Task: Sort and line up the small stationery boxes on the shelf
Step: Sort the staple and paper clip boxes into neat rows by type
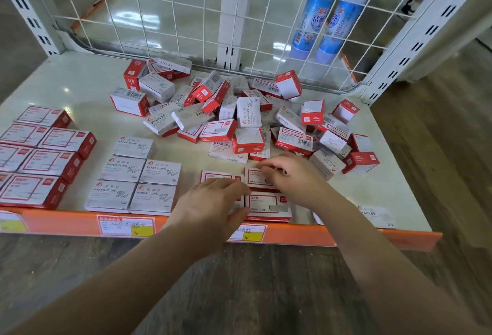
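From where I watch, I see two bare forearms reaching up from the bottom edge, with no sleeves on either one as far as the view shows. The left hand [210,207] wears no glove, ring or band that I can make out. The right hand [292,177] is likewise ungloved, and its wrist carries no watch or strap. Fingernails look short and unpainted where I can see them. I see no more of the person.

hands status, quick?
Left hand: open, flat on the red staple boxes.
Right hand: fingers curled on a red box; grip cannot be told.
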Demonstrator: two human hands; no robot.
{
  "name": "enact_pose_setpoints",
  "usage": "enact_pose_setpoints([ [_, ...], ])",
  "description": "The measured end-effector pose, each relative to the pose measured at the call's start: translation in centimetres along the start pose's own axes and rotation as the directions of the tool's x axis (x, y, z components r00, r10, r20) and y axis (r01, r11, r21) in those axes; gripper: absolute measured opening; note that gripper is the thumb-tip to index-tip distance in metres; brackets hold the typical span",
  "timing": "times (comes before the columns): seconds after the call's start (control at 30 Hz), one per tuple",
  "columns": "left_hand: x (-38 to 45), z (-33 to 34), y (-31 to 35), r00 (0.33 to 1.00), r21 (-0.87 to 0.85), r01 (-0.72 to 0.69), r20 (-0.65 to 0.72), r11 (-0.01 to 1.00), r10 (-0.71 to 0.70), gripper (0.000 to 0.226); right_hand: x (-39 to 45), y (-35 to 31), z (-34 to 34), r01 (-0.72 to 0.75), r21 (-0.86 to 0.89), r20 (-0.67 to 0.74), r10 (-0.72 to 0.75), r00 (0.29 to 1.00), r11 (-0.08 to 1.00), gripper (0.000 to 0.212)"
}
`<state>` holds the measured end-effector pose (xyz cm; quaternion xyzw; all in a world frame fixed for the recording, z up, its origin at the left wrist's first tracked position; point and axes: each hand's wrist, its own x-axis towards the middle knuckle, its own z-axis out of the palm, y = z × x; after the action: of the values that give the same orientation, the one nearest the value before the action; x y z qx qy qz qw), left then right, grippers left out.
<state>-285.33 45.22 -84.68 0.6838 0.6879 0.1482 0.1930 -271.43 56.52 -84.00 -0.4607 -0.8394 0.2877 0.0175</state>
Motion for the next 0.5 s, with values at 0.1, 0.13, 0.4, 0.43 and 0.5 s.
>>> enact_pose_setpoints([
  [0.1,0.1,0.0,0.0,1.000,-0.021,0.024,0.004,0.999,-0.024,0.035,-0.1,-0.1,0.0,-0.007,0.021,0.012,0.007,1.000,1.000,0.029],
  [0.13,0.1,-0.1,0.0,1.000,-0.023,0.028,0.008,0.999,-0.028,0.035,-0.2,-0.2,-0.1,-0.009,0.025,0.015,0.009,1.000,1.000,0.028],
  [0.4,0.3,-0.8,-1.0,0.969,0.029,0.189,-0.167,0.981,-0.182,0.036,-0.5,-0.4,0.2,-0.025,0.040,0.031,0.024,0.999,0.999,0.027],
  [0.43,0.4,-0.8,-1.2,0.967,0.059,0.216,-0.154,0.975,-0.205,0.036,-0.6,-0.4,0.3,-0.021,0.042,0.031,0.019,0.999,0.999,0.027],
  [0.5,0.6,-0.8,-1.2,0.964,0.094,0.252,-0.112,0.963,-0.241,0.039,-0.6,-0.5,0.3,-0.019,0.039,0.027,0.018,0.999,0.999,0.027],
])
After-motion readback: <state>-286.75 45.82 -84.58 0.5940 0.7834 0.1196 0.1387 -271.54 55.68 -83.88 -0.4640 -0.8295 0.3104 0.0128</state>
